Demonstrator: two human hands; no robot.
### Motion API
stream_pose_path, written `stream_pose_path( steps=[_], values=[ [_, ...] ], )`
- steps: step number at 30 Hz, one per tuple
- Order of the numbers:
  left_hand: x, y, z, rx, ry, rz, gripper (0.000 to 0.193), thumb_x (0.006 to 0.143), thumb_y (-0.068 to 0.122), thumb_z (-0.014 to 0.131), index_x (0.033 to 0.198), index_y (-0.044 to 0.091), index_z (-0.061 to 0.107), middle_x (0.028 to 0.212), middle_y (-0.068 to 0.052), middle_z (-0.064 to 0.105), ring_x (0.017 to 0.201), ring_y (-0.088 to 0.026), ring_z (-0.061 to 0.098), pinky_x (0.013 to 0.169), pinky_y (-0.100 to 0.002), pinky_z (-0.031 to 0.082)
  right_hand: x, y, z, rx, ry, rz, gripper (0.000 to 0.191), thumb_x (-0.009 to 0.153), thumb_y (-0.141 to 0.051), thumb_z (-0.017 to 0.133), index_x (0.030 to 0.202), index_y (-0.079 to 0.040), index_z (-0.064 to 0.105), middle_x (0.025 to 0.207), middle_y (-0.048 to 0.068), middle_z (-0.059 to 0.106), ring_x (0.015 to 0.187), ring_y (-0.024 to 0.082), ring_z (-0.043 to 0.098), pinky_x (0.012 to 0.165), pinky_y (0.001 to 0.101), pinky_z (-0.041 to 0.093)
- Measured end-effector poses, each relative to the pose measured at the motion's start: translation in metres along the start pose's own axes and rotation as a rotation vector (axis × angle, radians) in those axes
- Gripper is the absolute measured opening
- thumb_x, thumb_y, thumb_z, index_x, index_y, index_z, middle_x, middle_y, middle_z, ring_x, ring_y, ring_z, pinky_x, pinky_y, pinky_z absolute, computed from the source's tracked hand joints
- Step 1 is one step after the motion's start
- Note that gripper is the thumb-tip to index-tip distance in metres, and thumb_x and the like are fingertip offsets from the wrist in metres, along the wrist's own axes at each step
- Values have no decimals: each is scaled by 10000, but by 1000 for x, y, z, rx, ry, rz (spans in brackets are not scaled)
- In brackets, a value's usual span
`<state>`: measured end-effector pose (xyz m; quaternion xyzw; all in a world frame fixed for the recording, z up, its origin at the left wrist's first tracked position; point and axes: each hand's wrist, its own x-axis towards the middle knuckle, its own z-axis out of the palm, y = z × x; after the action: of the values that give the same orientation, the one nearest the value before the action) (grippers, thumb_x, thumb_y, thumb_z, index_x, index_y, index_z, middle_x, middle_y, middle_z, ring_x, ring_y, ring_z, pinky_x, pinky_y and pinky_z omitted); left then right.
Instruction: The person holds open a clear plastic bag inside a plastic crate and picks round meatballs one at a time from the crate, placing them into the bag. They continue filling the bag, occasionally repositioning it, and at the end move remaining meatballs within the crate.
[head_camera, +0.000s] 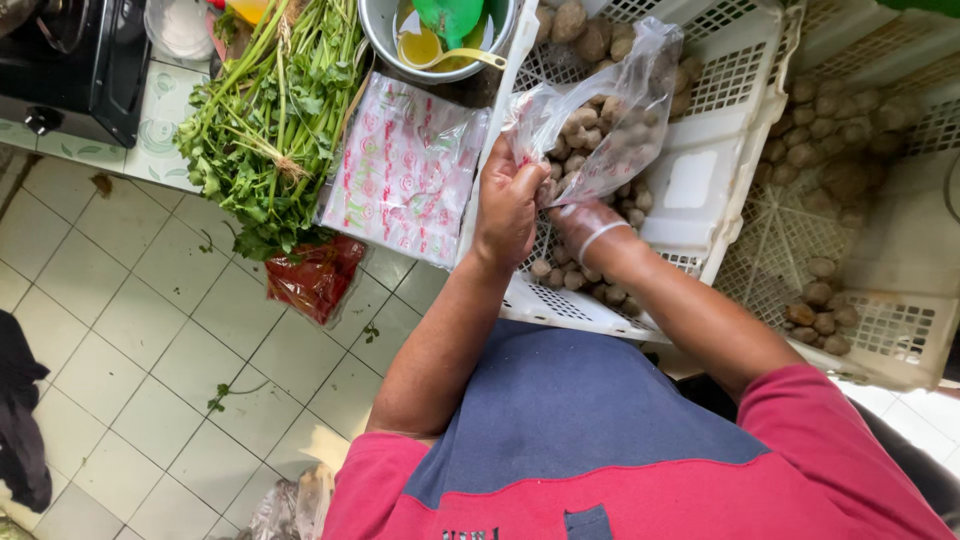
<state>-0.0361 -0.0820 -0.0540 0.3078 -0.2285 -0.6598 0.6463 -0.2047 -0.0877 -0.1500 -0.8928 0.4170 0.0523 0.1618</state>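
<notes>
Red and blue shirt fabric (600, 440) filled the near edge of the head view, with both forearms extending forward from it. Beyond them, the left hand (508, 205) was closed around the gathered mouth of a clear plastic bag (600, 110) that was partly filled with small brown meatballs (585, 125). The right hand (590, 225), covered by a thin transparent glove, sat just beside and below the left; whether its fingers were curled on anything could not be determined, as the bag and glove blurred them. The bag hung over a white perforated crate (700, 190) holding loose meatballs, and a second, cream crate (880, 300) with more stood to the right.

To the left lay a stack of printed red-and-white bags (405, 170), a bundle of leafy greens (270, 120), a red packet (318, 278) overhanging the counter edge, and a metal bowl (385, 35) containing yellow liquid.

Hazards, as a judgement:
- The bag was held by one hand only; a slackened pinch would likely drop its contents back into the crate or onto the tiled floor (150, 330).
- The thin film could tear under load.
- The red packet, poised at the edge, could slide off if knocked.
</notes>
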Motion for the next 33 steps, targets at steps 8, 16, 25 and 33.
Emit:
stream_pose_path(
  steps=[8,16,25,33],
  values=[
    [1,0,0,16,15,13,601,903,-102,526,1479,65,495,990,25,612,752,-45,510,649,-214,418,-49,1,-102,521,-369,-30,372,854,-319,754,1128,-78,681,986,121,742,899,272,719,810,387,565],
    [0,1,3,8,-18,17,538,920,-97,527,1431,72,510,936,22,594,700,-43,489,601,-214,398,-35,14,-143,1265,273,5,502,923,-90,700,1398,-34,546,1228,24,686,1095,93,648,974,248,545],
    [1,-2,-2,-11,-8,-7,553,942,-109,526,1468,58,482,919,13,579,684,-57,480,588,-229,397,-21,-5,-56,72,-261,83,328,826,-157,701,1144,-74,698,1035,204,738,1000,393,700,881,480,549],
    [-2,7,3,-34,-22,-30,659,925,-97,520,1545,109,435,843,33,549,654,-48,451,574,-217,382,-14,-22,-43,2,-399,75,370,854,-69,580,1213,-121,653,1067,205,720,1056,388,682,910,499,536]
  ],
)
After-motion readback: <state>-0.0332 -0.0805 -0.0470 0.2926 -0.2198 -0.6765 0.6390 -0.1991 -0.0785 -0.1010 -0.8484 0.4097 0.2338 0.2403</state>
